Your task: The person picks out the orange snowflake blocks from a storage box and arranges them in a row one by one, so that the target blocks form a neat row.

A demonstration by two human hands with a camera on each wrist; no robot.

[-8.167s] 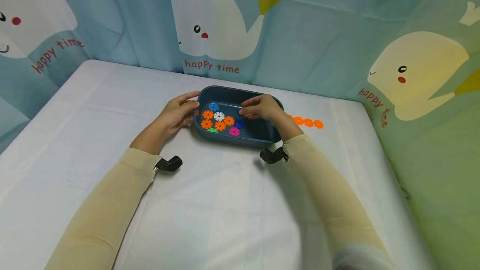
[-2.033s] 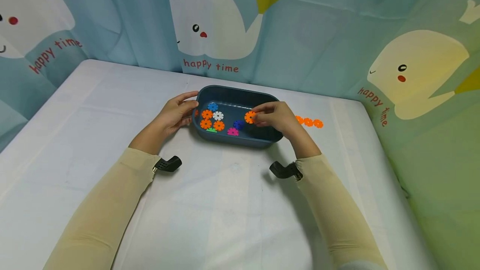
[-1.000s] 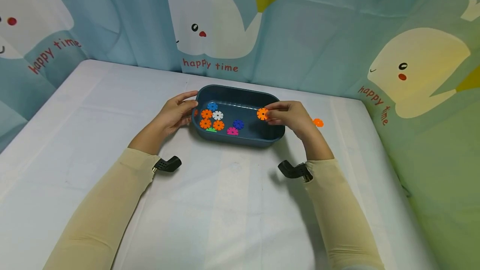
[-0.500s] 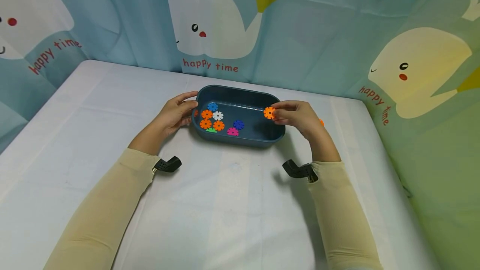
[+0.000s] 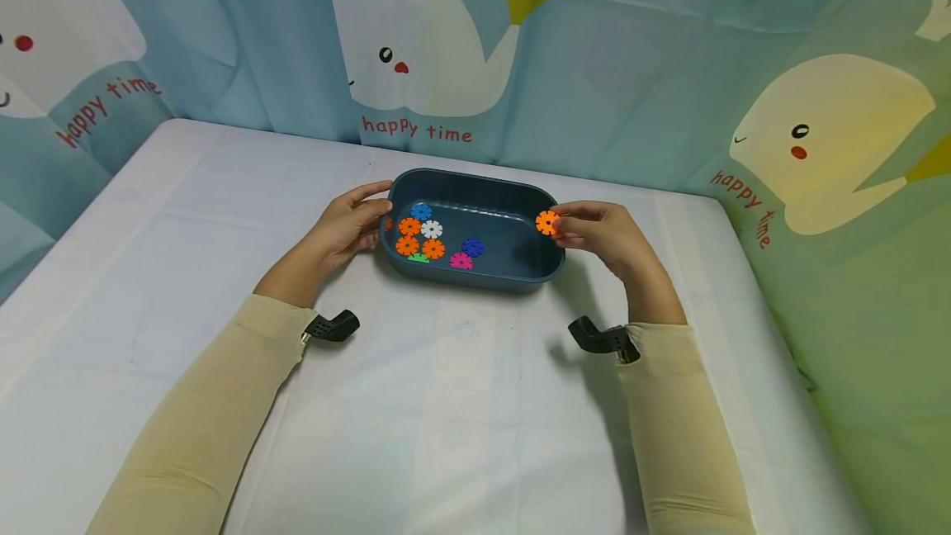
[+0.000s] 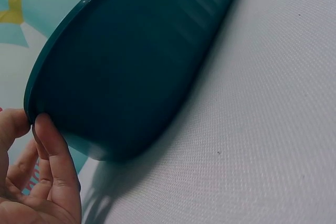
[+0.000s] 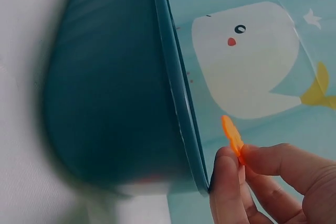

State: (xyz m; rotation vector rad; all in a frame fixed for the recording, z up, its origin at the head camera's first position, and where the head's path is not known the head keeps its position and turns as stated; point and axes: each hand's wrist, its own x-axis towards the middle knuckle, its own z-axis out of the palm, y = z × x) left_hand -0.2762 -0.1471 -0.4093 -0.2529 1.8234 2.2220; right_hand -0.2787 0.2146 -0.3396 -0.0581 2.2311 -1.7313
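Observation:
My left hand pinches the left end of the dark blue plastic basin at its rim; the left wrist view shows the basin's rim between thumb and fingers. With thumb and fingertips my right hand pinches an orange snowflake disc at the basin's right end. Seen edge-on in the right wrist view, that disc stands above the rim. Inside the basin, mostly toward the left, lie several orange discs, a white disc, blue discs, a pink disc and a green disc.
The basin stands near the back of a white-covered table. Behind and to the right hangs a whale-print curtain. Black wrist cameras sit on the left sleeve and the right sleeve.
My right hand has picked up an orange disc in the basin and carried it rightward to the basin's right end. The orange disc row on the table is now hidden behind it. My left hand stays put.

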